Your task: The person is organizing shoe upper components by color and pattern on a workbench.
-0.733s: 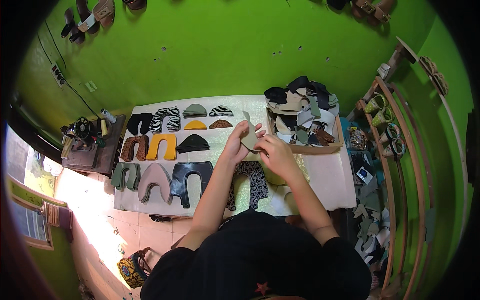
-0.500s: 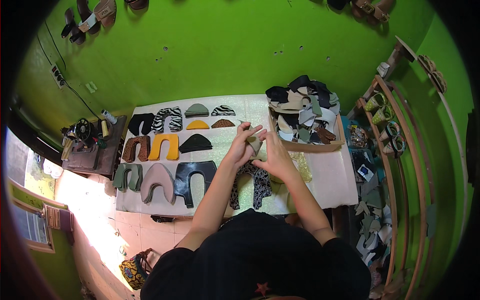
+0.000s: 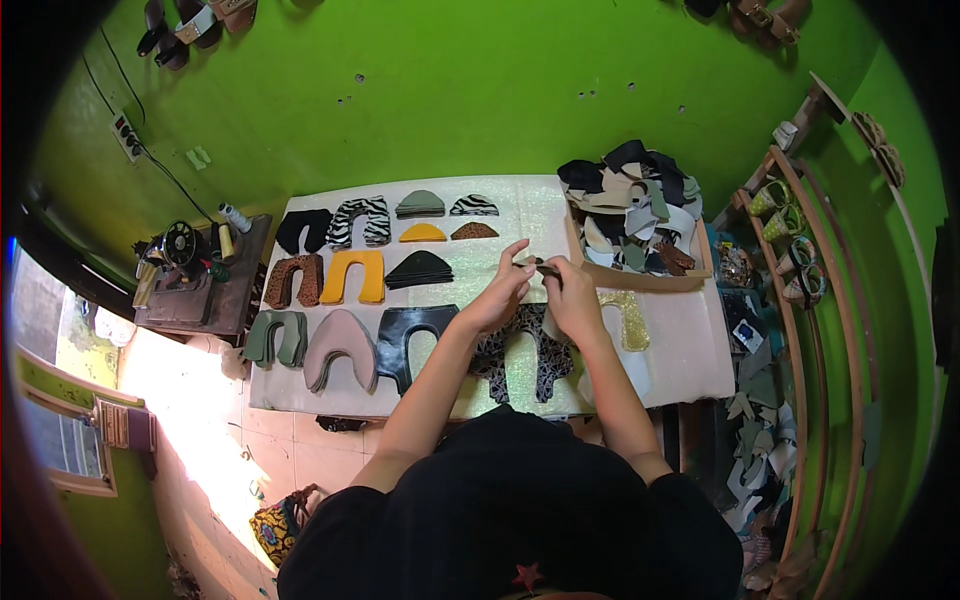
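Observation:
My left hand [image 3: 506, 296] and my right hand [image 3: 573, 302] meet above the middle right of the table. Between their fingertips is a small, thin dark piece of sheet material [image 3: 541, 265], mostly hidden, so its shape is hard to make out. My left index finger points up while the other fingers curl; my right fingers pinch the piece. Beneath my hands lies a black-and-grey patterned U-shaped shoe upper piece [image 3: 553, 352]. Just right of my right hand is a glittery gold piece [image 3: 632, 322]. A black shiny U-shaped piece [image 3: 396, 345] lies left of my left forearm.
Stacks of cut pieces, such as yellow [image 3: 355, 276], pink [image 3: 341, 350] and black half-moon ones [image 3: 420, 269], cover the table's left. A box [image 3: 640, 280] heaped with scraps stands at the back right. A sewing machine [image 3: 178, 262] is at left, a wooden shoe rack [image 3: 790, 240] at right.
My hands have come closer together at the fingertips, and my right fingers have curled into a pinch. The whole view has shifted, with the table now slightly higher and further right.

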`<state>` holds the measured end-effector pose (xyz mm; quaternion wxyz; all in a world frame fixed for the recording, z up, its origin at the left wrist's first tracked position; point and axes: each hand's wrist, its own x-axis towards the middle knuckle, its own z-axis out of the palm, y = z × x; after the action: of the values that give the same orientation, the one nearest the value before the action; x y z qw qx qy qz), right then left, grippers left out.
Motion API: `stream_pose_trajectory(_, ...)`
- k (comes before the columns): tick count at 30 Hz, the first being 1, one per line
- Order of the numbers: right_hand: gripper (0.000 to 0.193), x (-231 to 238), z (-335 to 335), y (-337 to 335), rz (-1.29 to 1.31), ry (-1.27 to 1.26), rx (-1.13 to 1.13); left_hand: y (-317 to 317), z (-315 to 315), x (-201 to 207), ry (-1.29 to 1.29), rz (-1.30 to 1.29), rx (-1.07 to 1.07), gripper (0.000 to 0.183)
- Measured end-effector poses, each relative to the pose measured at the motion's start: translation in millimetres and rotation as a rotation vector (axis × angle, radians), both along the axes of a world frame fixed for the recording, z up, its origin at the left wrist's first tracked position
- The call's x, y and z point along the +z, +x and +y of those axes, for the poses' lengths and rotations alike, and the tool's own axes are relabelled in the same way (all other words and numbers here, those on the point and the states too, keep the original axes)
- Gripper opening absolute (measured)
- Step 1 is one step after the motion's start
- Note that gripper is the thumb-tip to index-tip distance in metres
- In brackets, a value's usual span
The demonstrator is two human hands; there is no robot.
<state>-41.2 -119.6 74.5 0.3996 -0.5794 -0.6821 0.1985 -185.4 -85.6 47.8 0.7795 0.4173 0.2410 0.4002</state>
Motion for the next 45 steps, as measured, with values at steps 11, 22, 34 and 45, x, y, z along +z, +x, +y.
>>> stream_pose_trajectory(11,0.016,11,12,-23,0.108,-0.058,0.034,-51,-6,-4,0.006,0.419,0.197,0.07)
stream_pose_trajectory(22,0.023,25,19,-43,0.203,-0.104,0.178,-98,9,-31,0.079,0.232,0.126,0.07)
stream_pose_trajectory(34,0.021,32,10,-58,0.496,-0.283,0.369,-102,1,-44,-0.037,0.093,-0.143,0.048)
stream_pose_trajectory(45,0.024,22,11,-63,0.489,-0.274,0.356,-131,-7,-39,-0.001,-0.038,-0.231,0.034)
